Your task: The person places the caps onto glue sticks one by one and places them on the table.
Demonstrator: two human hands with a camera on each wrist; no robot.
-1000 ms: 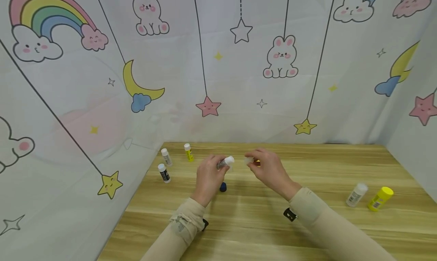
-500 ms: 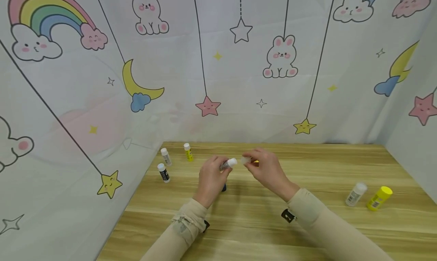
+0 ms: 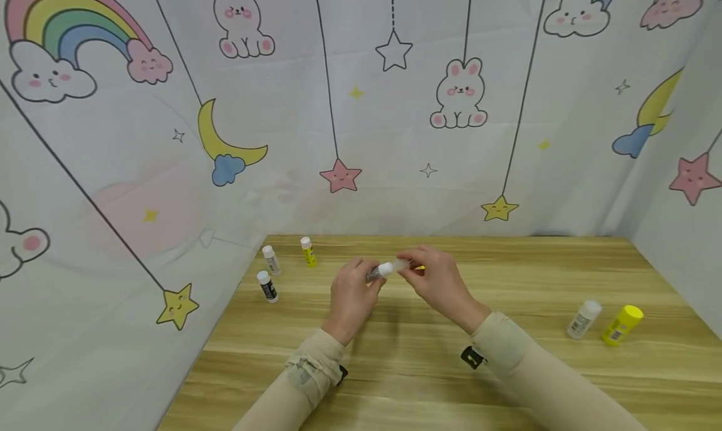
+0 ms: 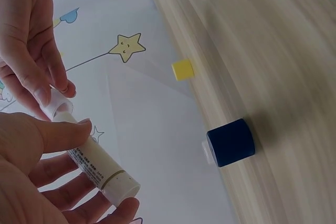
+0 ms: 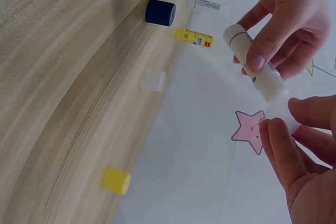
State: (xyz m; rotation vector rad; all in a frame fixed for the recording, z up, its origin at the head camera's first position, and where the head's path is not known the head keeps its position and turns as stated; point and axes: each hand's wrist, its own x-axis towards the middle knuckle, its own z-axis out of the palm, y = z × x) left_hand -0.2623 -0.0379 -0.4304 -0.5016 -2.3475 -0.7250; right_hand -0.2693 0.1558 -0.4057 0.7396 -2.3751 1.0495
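Observation:
My left hand (image 3: 352, 299) grips a white glue stick (image 4: 97, 163), held above the wooden table with thumb and fingers round its barrel. Its white end points right, toward my right hand (image 3: 442, 280). Between thumb and fingertips, my right hand pinches a whitish, see-through cap (image 5: 281, 111). In the left wrist view, the cap's open rim overlaps the tip of the glue stick, roughly in line with it. Beneath the hands, a dark blue cap (image 4: 231, 142) stands on the table; the left hand hides it in the head view.
Three glue sticks stand at the table's back left: one white (image 3: 271, 260), one black-labelled (image 3: 267, 287), one yellow (image 3: 308, 252). A larger white one (image 3: 584, 319) and a yellow one (image 3: 623, 324) stand at right. A clear cap (image 5: 153, 79) and a yellow cap (image 5: 116, 180) stand farther back.
My left hand has moved slightly right with the glue stick, and my right hand slightly left with the cap. The gap between them has closed, and the blue cap has gone behind the left hand.

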